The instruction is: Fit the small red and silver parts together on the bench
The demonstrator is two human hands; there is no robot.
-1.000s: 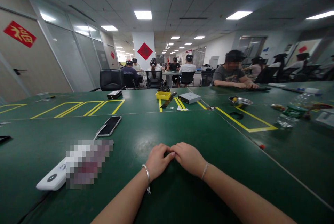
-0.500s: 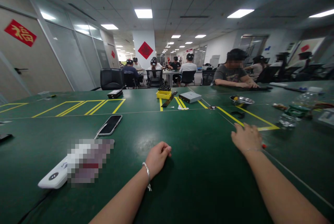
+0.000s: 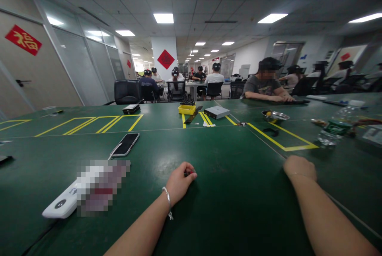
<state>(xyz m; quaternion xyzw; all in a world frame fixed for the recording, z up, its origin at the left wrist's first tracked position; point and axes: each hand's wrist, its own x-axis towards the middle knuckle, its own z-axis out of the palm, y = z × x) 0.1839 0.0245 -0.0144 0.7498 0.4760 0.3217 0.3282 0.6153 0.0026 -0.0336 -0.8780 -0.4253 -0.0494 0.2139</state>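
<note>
Small dark-and-red item (image 3: pixel 190 173) resting in my left hand (image 3: pixel 179 181), mid-tabletop (image 3: pixel 232 204)

My left grip is curling closed around the item, which is showing only partly between thumb and fingers. My right hand (image 3: pixel 300 169) is lying over the pale seam; its fingers are facing away, so I cannot tell whether that grip is open or closed.

On the green surface to the left, a phone (image 3: pixel 126 144) is lying near a white device (image 3: pixel 61 203). Yellow tape (image 3: pixel 298 148) is marking out the far half, where a yellow tray (image 3: pixel 187 109) is sitting beside a silver box (image 3: pixel 217 112). A metal bowl (image 3: pixel 275 116) and a clear bottle (image 3: pixel 336 127) are sitting farther right.

Across from me, a person (image 3: pixel 264 83) is leaning on the tabletop. Behind, others are sitting under lit ceiling panels (image 3: pixel 163 18), and a red diamond (image 3: pixel 166 59) is hanging on a white pillar (image 3: pixel 156 45).
</note>
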